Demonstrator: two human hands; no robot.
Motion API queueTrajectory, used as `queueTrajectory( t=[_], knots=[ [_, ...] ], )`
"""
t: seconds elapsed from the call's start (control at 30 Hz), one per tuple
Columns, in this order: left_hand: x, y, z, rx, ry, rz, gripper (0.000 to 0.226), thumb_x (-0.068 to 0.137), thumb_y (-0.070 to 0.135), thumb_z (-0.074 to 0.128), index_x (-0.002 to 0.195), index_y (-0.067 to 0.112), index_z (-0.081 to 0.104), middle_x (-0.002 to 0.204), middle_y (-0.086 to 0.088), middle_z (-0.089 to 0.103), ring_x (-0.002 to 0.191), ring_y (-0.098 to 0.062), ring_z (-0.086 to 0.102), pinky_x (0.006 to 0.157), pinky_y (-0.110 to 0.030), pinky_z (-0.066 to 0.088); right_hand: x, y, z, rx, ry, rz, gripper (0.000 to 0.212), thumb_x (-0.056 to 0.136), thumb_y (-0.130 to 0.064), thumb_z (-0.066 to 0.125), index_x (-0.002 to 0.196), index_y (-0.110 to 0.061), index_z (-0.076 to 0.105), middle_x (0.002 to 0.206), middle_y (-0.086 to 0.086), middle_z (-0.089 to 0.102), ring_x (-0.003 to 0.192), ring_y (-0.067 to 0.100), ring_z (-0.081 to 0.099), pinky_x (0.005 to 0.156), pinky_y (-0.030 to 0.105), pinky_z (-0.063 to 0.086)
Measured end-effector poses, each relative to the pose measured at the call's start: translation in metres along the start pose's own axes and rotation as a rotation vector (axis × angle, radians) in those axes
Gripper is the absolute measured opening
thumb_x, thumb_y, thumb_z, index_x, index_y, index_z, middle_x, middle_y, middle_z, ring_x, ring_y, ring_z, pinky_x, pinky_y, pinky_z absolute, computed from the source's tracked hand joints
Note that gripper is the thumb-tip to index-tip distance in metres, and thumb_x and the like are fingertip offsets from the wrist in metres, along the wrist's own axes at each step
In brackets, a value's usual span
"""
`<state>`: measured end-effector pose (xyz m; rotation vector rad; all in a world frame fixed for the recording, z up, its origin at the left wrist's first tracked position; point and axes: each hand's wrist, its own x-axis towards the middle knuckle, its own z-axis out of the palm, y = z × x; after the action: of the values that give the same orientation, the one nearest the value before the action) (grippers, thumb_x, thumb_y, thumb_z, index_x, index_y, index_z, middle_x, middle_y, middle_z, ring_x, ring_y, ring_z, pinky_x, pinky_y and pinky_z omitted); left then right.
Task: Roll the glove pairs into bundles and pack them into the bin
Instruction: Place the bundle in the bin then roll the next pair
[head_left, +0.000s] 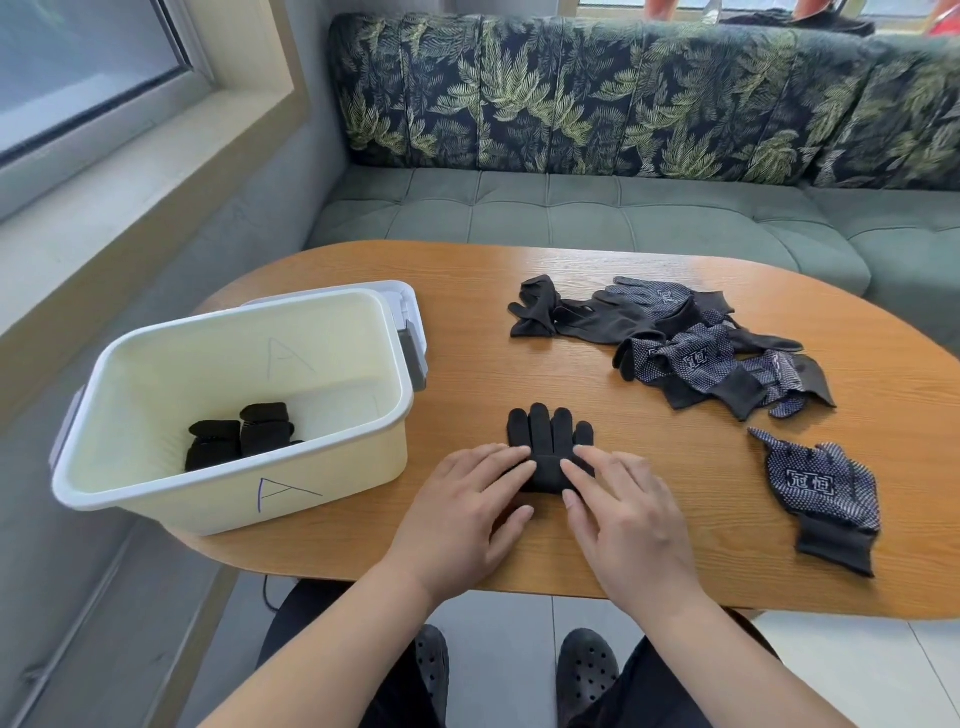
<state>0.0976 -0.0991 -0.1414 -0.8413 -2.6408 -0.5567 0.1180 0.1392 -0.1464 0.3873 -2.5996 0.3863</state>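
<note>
Oval wooden table, with a green sofa with leaf-print back cushions behind it and a window at far left.

Bin: cream plastic, on the left of the table, "A" marked on its front wall. Two black rolled bundles lie on its floor, touching each other.

Black glove pair: flat on the table near the front edge, just right of the bin, fingers pointing away from the person. The cuff end is rolled up into a short roll.

Left hand: fingers nearly straight, tips pressing on the left of the roll.

Right hand: the same, tips on the right of the roll. Neither hand curls around anything.

Loose pile of gloves: far right of the table, plain black and white-dotted mixed. One dotted glove lies apart, nearer the front edge.
</note>
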Motion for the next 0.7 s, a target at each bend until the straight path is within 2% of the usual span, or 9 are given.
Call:
queueTrajectory(
  t=[0.13,0.43,0.6,0.7],
  knots=[
    [0.0,0.0,0.004,0.026,0.005,-0.025,0.04,0.107,0.042,0.057,0.14,0.022,0.07,0.15,0.007,0.062,0.14,-0.018,0.055,0.112,-0.043,0.046,0.0,-0.001,0.001,-0.011,0.012,-0.005,0.036,0.106,-0.035,0.056,0.131,-0.019,0.076,0.14,-0.009,0.07,0.126,0.025,0.062,0.098,0.043,0.051],
    [0.002,0.0,0.002,0.003,-0.016,-0.062,0.042,0.104,0.043,0.059,0.142,0.025,0.067,0.152,0.009,0.059,0.145,-0.016,0.049,0.116,-0.041,0.043,0.0,-0.001,-0.001,0.01,-0.003,0.015,0.034,0.102,-0.035,0.062,0.129,-0.02,0.077,0.136,-0.009,0.072,0.123,0.021,0.063,0.097,0.041,0.051],
    [0.003,-0.003,-0.004,-0.062,-0.056,-0.113,0.048,0.107,0.039,0.059,0.152,0.026,0.053,0.152,0.013,0.054,0.146,-0.014,0.043,0.119,-0.039,0.04,0.002,0.007,-0.003,0.109,-0.089,0.016,0.04,0.096,-0.034,0.073,0.134,-0.022,0.072,0.139,-0.013,0.067,0.127,0.016,0.058,0.103,0.042,0.052],
    [0.004,-0.004,-0.006,-0.098,-0.056,-0.146,0.048,0.106,0.032,0.062,0.152,0.026,0.052,0.148,0.013,0.057,0.143,-0.013,0.044,0.117,-0.037,0.041,0.004,0.008,-0.004,0.159,-0.104,0.037,0.04,0.093,-0.031,0.076,0.132,-0.025,0.072,0.138,-0.017,0.065,0.128,0.014,0.057,0.104,0.042,0.051]
  ],
)
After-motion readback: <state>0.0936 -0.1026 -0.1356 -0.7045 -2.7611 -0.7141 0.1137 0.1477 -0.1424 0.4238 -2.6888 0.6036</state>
